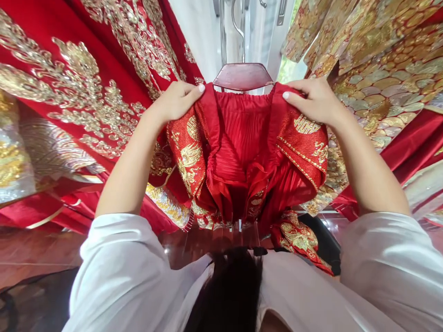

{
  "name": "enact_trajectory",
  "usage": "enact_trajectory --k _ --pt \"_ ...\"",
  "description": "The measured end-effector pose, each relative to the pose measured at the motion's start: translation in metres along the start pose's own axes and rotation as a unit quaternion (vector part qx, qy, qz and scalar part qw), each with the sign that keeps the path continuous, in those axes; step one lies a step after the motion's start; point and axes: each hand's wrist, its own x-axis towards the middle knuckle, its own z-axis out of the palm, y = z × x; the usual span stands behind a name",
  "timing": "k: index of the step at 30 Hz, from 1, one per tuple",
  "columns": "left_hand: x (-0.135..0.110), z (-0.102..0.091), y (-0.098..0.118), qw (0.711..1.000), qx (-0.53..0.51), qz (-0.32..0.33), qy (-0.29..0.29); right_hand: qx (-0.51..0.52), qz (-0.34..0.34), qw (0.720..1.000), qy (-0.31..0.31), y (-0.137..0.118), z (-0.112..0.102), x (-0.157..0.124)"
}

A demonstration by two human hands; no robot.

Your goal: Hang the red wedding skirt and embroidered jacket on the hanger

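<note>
A red pleated dress (pixel 242 122) with gold-embroidered side panels hangs in front of me from a dark reddish hanger (pixel 243 77). The hanger's metal hook (pixel 238 28) rises above it. My left hand (pixel 177 100) is closed on the dress's left shoulder edge, thumb on top. On the opposite shoulder edge, my right hand (pixel 313 99) grips the cloth, its thumb lying over the front and its other fingers mostly hidden behind. Between the hands the gathered neckline stretches across. Gold thread patterns and beaded trim show on both side panels.
Red garments with gold beading (pixel 86 69) hang close on the left. Gold scale-patterned garments (pixel 391 60) hang on the right. Below, an embroidered red cloth (pixel 299 235) lies by a black object (pixel 320 240) above the reddish floor (pixel 34 249).
</note>
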Motion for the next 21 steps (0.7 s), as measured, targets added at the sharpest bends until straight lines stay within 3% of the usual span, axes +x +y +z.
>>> enact_trajectory --k 2,4,8,11,14,18,21 --pt "-0.016 0.002 0.001 0.997 0.062 -0.029 0.035 -0.012 0.017 1.0 0.005 0.005 -0.001 -0.012" --pt "-0.028 0.004 0.002 0.996 0.058 -0.058 0.047 -0.018 0.047 0.998 0.022 0.008 0.0 -0.019" --pt "-0.029 0.004 -0.005 0.99 -0.112 -0.085 -0.011 0.026 0.07 0.997 0.022 0.011 0.003 -0.018" --pt "-0.019 0.012 -0.017 0.948 -0.277 -0.114 -0.107 0.084 0.083 0.993 -0.004 0.018 0.001 -0.01" --pt "-0.01 0.024 -0.027 0.913 -0.367 -0.126 -0.127 0.103 0.093 0.99 -0.024 0.026 -0.004 -0.004" --pt "-0.002 0.023 -0.032 0.93 -0.333 -0.111 -0.107 0.074 0.079 0.994 -0.026 0.032 -0.009 0.001" --pt "0.0 0.007 -0.026 0.958 -0.275 -0.034 -0.08 0.05 0.029 0.998 0.008 0.026 -0.009 0.004"
